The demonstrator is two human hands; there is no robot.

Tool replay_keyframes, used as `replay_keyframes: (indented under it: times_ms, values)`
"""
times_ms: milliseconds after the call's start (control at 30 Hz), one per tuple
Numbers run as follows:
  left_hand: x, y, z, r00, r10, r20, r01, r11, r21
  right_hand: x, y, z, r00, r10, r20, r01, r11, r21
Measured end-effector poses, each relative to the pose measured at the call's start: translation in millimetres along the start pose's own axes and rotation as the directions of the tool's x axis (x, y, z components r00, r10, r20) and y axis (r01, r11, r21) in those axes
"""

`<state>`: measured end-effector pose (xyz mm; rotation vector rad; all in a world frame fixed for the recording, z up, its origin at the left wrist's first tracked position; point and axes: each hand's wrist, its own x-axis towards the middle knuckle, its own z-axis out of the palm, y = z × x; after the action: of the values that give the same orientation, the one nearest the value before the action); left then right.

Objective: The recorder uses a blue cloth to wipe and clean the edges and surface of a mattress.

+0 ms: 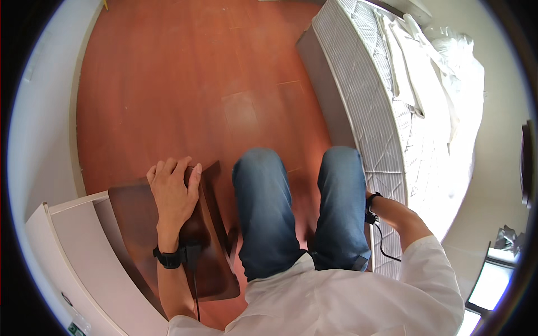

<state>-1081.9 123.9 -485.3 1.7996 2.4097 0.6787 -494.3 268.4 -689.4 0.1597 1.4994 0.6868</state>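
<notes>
My left hand (174, 189) lies palm down over the front edge of a dark brown wooden furniture piece (138, 210), possibly a chair or stool. Its fingers bend over that edge and their tips are hidden; the thumb lies apart, on the raised side part. A black wrist strap (170, 258) with a small box and cable circles the left wrist. My right hand is hidden beyond my right knee, beside the mattress (361, 101). Only the right forearm (397, 212) shows, with a black strap and a cable (383, 243).
My jeans-covered knees (262, 185) jut over the reddish wood floor (189, 84). The bed has a grey base (315, 71), with white cloth (428, 92) and clear plastic (454, 46) on top. White furniture (92, 252) stands at lower left, near the wall (50, 105).
</notes>
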Motion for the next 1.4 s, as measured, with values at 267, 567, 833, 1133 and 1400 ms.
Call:
replay_keyframes:
  times_ms: [267,567,833,1133,1400]
  values:
    - [-2.0,-6.6,-12.0,0.997,-0.064,0.053,0.067,0.996,-0.062,-27.5,55.9,-10.6,0.992,-0.084,0.094,0.082,0.996,0.019]
    - [4.8,-6.8,-13.6,0.998,-0.033,0.059,0.037,0.996,-0.081,55.1,192.1,-96.3,0.996,0.032,0.079,-0.028,0.998,-0.049]
    - [10.7,-7.7,-16.6,0.959,-0.168,0.229,0.180,0.983,-0.030,139.4,383.1,-211.3,0.971,0.236,0.027,-0.229,0.960,-0.160]
    - [30.5,-1.9,-17.9,0.906,-0.236,0.353,0.204,0.971,0.125,244.3,512.5,-236.3,0.802,0.563,-0.200,-0.562,0.824,0.070]
    - [51.4,6.7,-2.8,0.940,-0.207,0.273,0.167,0.972,0.164,317.7,507.2,-218.8,0.724,0.626,-0.291,-0.582,0.780,0.231]
